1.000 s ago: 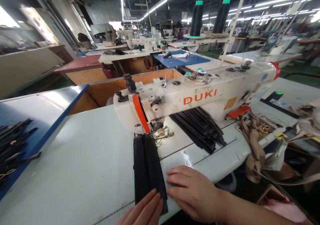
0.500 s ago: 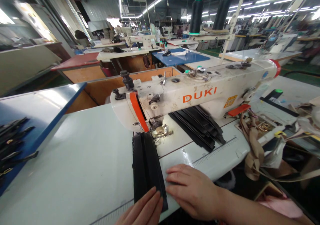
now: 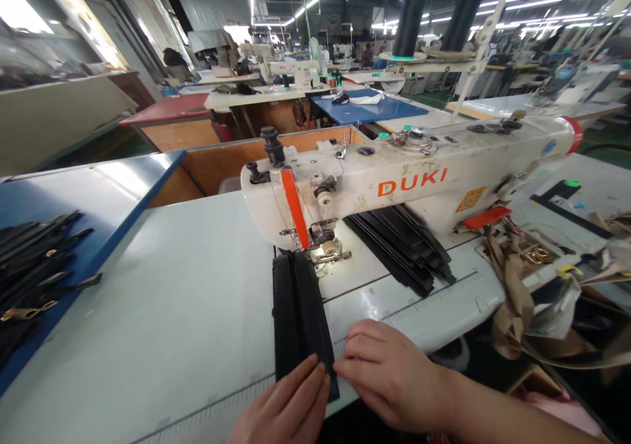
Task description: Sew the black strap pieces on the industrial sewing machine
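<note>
A long black strip of material (image 3: 290, 312), layered or folded lengthwise, lies on the sewing machine table, its far end under the machine's needle area. My left hand (image 3: 290, 404) rests on its near end, fingers stretched out and close together; the thumb is hidden. At the strip's right edge is my right hand (image 3: 384, 372), fingers curled and tips pinched at that edge. In front of both hands stands the white sewing machine (image 3: 414, 175), its presser foot (image 3: 328, 253) lit by a small lamp. A stack of black strips (image 3: 401, 247) lies beneath the machine arm.
A ruler scale (image 3: 207, 408) runs along the table's front. To the left, black straps with metal hooks (image 3: 39, 273) lie on a blue-edged table (image 3: 123, 175). Beige straps (image 3: 507, 299) hang at the right. Two black thread cones (image 3: 411, 20) stand behind the machine.
The view has shifted, so the machine sits farther right. My right hand's fingers have curled in and its tips have come to the strip's edge. My left hand stays on the strip.
</note>
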A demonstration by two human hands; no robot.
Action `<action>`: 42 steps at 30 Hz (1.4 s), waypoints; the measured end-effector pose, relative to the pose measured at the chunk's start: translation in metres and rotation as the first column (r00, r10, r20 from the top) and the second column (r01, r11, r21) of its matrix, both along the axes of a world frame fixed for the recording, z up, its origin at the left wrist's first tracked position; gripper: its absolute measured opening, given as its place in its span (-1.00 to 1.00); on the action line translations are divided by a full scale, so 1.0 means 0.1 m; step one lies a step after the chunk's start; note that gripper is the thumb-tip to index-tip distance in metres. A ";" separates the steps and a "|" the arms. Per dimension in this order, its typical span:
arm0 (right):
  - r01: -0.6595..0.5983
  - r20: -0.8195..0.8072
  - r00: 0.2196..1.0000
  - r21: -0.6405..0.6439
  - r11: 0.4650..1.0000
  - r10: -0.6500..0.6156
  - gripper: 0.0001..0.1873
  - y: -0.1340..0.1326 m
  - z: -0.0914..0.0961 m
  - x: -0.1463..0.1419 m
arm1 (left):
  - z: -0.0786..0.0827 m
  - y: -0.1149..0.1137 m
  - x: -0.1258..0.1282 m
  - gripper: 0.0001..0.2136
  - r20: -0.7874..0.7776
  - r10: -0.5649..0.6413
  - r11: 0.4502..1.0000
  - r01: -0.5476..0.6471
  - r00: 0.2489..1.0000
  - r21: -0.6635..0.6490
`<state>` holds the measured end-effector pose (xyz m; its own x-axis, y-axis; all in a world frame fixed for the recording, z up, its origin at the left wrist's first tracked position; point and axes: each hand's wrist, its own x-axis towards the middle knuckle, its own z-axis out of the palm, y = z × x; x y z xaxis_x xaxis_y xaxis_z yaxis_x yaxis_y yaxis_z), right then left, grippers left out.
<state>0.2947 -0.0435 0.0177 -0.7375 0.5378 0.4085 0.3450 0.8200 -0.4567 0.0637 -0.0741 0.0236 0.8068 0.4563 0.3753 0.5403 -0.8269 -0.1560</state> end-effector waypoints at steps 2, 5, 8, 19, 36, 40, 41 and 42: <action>-0.022 0.028 0.999 0.013 1.000 0.021 -0.76 -0.01 0.00 -0.01 | 0.01 -0.02 0.01 -0.65 0.018 0.013 0.999 -0.012 1.000 -0.030; -0.056 0.074 0.996 0.042 0.998 0.052 -0.76 -0.02 -0.01 -0.02 | 0.02 -0.04 0.02 -0.61 0.030 0.032 0.998 -0.031 0.999 -0.048; -0.074 0.123 0.990 0.072 0.995 0.065 -0.77 -0.04 0.00 -0.02 | 0.03 -0.06 0.03 -0.61 0.022 0.025 0.997 -0.023 0.999 -0.072; -0.075 0.248 0.968 0.196 0.978 0.025 -0.73 -0.13 0.00 -0.02 | -0.06 -0.14 0.04 -0.66 0.027 0.050 0.990 -0.046 0.998 -0.134; -0.093 0.223 0.972 0.097 0.991 0.069 -0.75 -0.02 0.01 0.03 | -0.13 -0.18 -0.01 -0.65 -0.004 0.087 0.995 -0.087 0.996 -0.055; -0.059 0.131 0.990 0.097 0.994 0.046 -0.75 0.03 0.03 0.08 | -0.17 -0.17 -0.05 -0.62 0.012 0.067 0.996 -0.066 0.998 -0.060; -0.048 0.127 0.991 0.095 0.994 0.036 -0.75 0.04 0.03 0.09 | -0.19 -0.16 -0.05 -0.61 0.017 0.063 0.996 -0.062 0.998 -0.062; -0.044 0.131 0.991 0.093 0.995 0.032 -0.75 0.04 0.02 0.10 | -0.22 -0.16 -0.06 -0.61 0.029 0.062 0.997 -0.060 0.998 -0.058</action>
